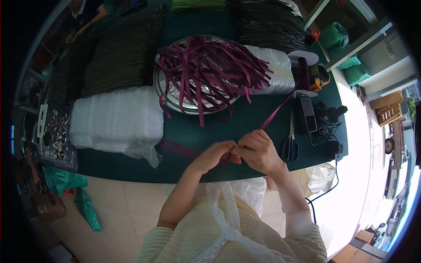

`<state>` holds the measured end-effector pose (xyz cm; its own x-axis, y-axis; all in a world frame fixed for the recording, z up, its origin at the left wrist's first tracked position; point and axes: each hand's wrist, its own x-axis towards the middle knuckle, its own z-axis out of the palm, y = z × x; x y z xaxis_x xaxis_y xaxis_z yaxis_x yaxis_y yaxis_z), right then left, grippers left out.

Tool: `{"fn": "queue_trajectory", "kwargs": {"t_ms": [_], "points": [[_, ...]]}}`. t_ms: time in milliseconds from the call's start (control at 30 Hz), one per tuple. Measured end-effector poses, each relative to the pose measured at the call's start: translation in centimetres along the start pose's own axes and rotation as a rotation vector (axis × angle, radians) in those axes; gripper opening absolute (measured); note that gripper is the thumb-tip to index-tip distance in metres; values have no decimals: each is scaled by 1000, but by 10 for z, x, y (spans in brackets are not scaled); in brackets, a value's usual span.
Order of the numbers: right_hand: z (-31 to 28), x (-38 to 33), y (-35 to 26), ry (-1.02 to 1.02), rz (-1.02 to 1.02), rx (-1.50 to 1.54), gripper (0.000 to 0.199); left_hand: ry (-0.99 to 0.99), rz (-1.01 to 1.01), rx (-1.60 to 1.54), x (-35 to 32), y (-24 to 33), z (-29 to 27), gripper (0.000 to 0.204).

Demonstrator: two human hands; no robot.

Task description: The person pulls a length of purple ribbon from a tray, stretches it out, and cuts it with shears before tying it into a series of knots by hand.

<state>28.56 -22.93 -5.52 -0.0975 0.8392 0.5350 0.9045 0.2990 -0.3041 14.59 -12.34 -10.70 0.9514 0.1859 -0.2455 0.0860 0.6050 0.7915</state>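
Over the table's near edge, my left hand [215,157] and my right hand [259,153] meet, fingers closed in a pinch on a purple ribbon [276,113]. From the right hand the ribbon runs up to a spool [303,73] with white flanges at the right. Two purple strands [179,148] stretch out on the table to the left of my left hand. The stretch between my fingertips is mostly hidden. Beyond my hands, a heap of cut purple ribbons [210,65] lies on a round silver tray [158,96], some ends hanging over its rim.
Scissors [290,149], a black adapter [308,115] and cables lie at right on the green table [197,127]. White plastic-wrapped packs [116,118] flank the tray. Bundles of dark thin stems [123,52] cover the far side. Another person's arm [90,24] shows at far left.
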Motion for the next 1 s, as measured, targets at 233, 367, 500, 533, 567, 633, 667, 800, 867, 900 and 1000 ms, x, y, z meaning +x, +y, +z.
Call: {"fn": "queue_trajectory", "kwargs": {"t_ms": [233, 367, 500, 533, 567, 633, 667, 800, 867, 900, 1000], "points": [[-1, -3, 2, 30, -9, -40, 23, -119, -165, -37, -4, 10, -10, 26], [0, -7, 2, 41, -18, -79, 26, -41, -135, 15, -5, 4, -8, 25], [6, -10, 2, 84, -26, -115, 27, 36, -102, 91, -8, 7, -6, 20], [7, -10, 2, 82, -24, -110, 27, 51, -77, 133, -9, 7, -6, 19], [8, -11, 2, 84, -13, -109, 28, 54, -81, 129, -10, 6, -6, 19], [10, -13, 1, 84, -1, -106, 28, 70, -9, 258, -12, 6, -5, 17], [11, -14, 0, 91, 23, -100, 28, 70, -12, 255, -12, 3, -5, 17], [8, -19, -5, 100, 131, -84, 26, 177, 73, 517, -18, 3, -1, 15], [-1, -25, -6, 146, 297, -104, 25, 221, 80, 616, -21, 5, 0, 15], [-5, -35, -2, 155, 405, -127, 26, 276, 114, 642, -24, 3, -1, 15], [-25, -62, 3, 123, 805, -251, 26, 364, 183, 709, -28, 2, -2, 14]]}}
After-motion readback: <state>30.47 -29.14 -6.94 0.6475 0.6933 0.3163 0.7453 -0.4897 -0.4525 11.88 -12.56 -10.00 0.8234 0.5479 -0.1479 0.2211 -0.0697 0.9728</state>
